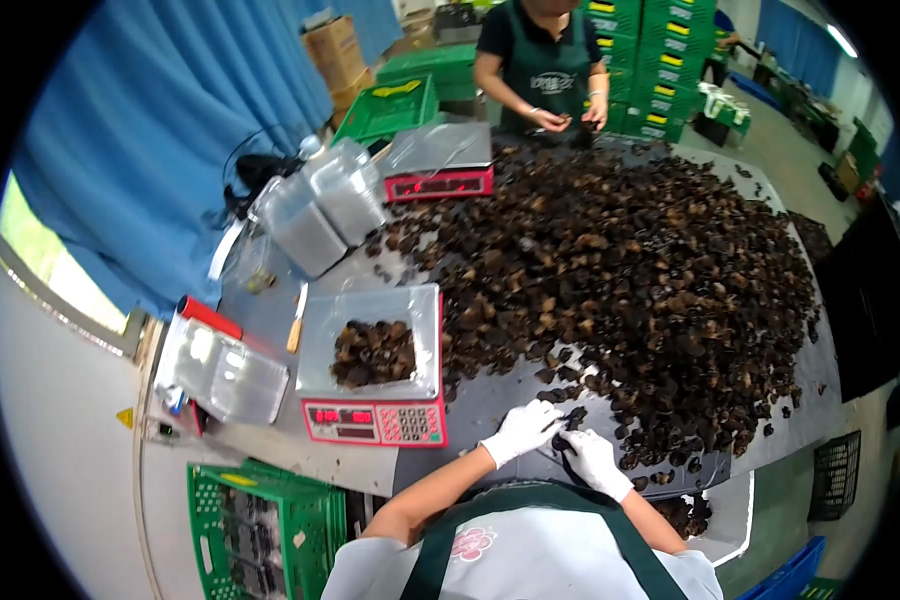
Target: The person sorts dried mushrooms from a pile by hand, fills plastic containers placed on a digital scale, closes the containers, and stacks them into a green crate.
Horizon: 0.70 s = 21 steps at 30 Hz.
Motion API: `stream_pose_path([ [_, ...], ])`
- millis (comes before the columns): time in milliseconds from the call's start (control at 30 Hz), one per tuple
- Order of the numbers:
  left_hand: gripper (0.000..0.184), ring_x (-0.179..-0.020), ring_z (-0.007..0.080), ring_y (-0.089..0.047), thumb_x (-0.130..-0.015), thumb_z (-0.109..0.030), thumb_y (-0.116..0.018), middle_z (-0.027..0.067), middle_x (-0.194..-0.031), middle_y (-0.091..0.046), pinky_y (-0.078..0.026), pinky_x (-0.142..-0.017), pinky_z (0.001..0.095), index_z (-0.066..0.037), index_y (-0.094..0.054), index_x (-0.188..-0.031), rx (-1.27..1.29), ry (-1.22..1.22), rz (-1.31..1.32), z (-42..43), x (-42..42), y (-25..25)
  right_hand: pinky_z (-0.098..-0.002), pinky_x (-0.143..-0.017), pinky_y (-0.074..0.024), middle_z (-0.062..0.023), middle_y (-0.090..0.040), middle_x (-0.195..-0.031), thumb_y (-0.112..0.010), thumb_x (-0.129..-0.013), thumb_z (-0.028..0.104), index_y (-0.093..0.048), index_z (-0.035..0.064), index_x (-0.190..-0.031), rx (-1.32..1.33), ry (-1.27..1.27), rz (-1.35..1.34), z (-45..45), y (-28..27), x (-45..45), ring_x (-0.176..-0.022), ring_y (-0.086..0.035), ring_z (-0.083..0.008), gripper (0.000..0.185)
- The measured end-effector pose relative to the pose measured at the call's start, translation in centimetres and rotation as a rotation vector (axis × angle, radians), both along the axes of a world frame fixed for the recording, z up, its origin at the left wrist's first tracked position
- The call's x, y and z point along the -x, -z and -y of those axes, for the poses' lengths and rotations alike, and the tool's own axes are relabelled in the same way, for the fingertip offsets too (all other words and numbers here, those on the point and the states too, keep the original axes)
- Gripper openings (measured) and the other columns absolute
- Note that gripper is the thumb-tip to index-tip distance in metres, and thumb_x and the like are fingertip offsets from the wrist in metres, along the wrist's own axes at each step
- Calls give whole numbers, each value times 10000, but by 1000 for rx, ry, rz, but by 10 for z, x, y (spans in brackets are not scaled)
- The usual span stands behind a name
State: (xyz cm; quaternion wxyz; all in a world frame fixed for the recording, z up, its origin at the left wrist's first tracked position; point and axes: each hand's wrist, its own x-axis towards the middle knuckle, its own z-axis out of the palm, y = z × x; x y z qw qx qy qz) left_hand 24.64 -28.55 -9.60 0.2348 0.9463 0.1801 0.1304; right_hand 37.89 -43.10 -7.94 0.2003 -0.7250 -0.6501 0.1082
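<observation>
Both my hands wear white gloves and are close together at the near edge of the table. My left hand (523, 432) has its fingers closed at a small dark mushroom-like piece (575, 417). My right hand (594, 464) is bent inward beside it, fingers closed around another dark bit, partly hidden. Just beyond them spreads a wide heap of dark brown, curled mushroom-like pieces (620, 260). To the left, a red scale (345, 422) bears a clear plastic tray (315, 345) with a small pile of the same pieces (374, 352).
Clear plastic containers (305, 235) stand at the back left, near a second red scale (440, 185). A wooden-handled knife (296, 328) lies left of my scale. Opposite, a person in a green apron (548, 75) handles pieces. Green crates (265, 530) and a white bin (735, 520) sit below the table edge.
</observation>
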Motion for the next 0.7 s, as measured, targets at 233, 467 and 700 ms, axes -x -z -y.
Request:
stream_pose_path([
  [233,596,-1108,304,-540,-810,-398,-654,103,-1373,-458,-489,-900,383,-128,-492,-1316,17,-67,-16,-18,-17,-21,-381,-794,-512,-119,-610,-1156,-664,-705,59,-616,88,-1101,-264,295,3,-42,6,-13,-942,-606,-311,400],
  [467,345,-1125,357,-566,-787,-235,-710,201,-1228,-581,-459,-954,395,-39,-656,-1066,167,-129,259,-33,7,-38,-390,-842,-497,-128,-591,-1184,-678,-751,109,-624,90,-1078,-225,291,-38,-41,-8,-4,-987,-589,-326,332],
  [700,217,-1020,266,-619,-828,-45,-656,130,-1083,-653,-470,-917,338,-28,-656,-1045,131,-584,562,-34,103,-90,-377,-850,-494,-136,-635,-1117,-637,-796,115,-633,62,-1046,-257,227,-78,-32,-19,15,-976,-599,-317,255],
])
